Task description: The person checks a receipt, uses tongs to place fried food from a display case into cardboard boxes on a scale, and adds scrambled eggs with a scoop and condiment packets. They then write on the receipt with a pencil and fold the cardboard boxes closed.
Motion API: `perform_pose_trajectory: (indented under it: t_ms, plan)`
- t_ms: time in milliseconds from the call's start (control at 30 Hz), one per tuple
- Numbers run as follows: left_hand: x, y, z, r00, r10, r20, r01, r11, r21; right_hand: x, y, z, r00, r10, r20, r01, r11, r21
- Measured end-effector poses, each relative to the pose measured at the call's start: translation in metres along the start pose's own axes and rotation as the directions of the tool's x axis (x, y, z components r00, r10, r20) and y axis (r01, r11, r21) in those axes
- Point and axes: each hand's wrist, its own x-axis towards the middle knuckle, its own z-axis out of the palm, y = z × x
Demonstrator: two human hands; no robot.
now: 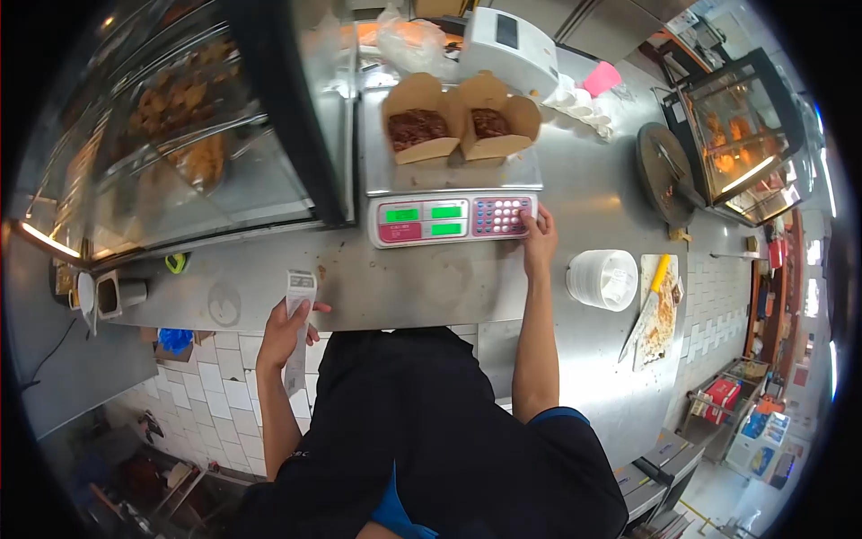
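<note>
My left hand [285,334] pinches a long white paper receipt [301,286] over the counter's front edge; the strip hangs down past the wrist. At the right end of a digital weighing scale [422,232], my right hand [540,235] has its fingers stretched onto the keypad [499,216]. It holds nothing. The scale's green displays are lit, though I cannot read the digits. On its metal platform [453,180] stand two open brown cardboard food boxes, a left box [422,150] and a right box [496,148], each with dark reddish-brown food inside.
A glass display case [224,216] with food stands close on the left. Right of me are a stack of white tubs [600,280], a yellow-handled knife [648,305] on a stained cutting board [665,337], and a round wooden block [663,175]. A white machine [508,49] sits behind the boxes.
</note>
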Motion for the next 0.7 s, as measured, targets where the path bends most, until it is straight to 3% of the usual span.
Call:
perform_pose_trajectory:
  t_ms: [67,167,300,367,500,600,700]
  plan:
    - [-0.001,-0.006,0.019,0.999,-0.030,-0.032,0.027,0.997,-0.079,0.000,-0.002,-0.007,1.000,0.010,-0.005,-0.010,0.999,0.046]
    - [0.000,-0.004,0.043,0.998,-0.044,-0.047,0.041,0.998,-0.055,-0.005,-0.006,-0.003,0.998,0.059,0.037,-0.065,0.979,0.195]
    - [-0.009,0.007,0.060,0.995,-0.039,-0.091,0.033,0.997,-0.064,0.000,0.001,-0.005,0.997,0.056,0.045,-0.063,0.980,0.191]
    - [-0.007,0.009,0.066,0.993,-0.021,-0.113,0.015,0.999,-0.051,0.007,0.016,-0.008,0.992,-0.127,0.023,0.127,0.992,0.004]
    - [-0.013,0.005,0.055,0.983,-0.038,-0.179,0.030,0.998,-0.047,0.010,0.017,-0.007,0.997,-0.059,0.053,0.061,0.998,-0.034]
    - [-0.018,0.009,0.052,0.974,-0.023,-0.224,0.020,1.000,-0.015,0.010,0.014,-0.007,0.989,-0.133,0.056,0.134,0.991,-0.002]
    - [-0.023,0.014,0.053,0.969,-0.014,-0.248,0.006,1.000,-0.031,0.012,0.015,-0.011,0.998,-0.027,0.059,0.027,1.000,0.011]
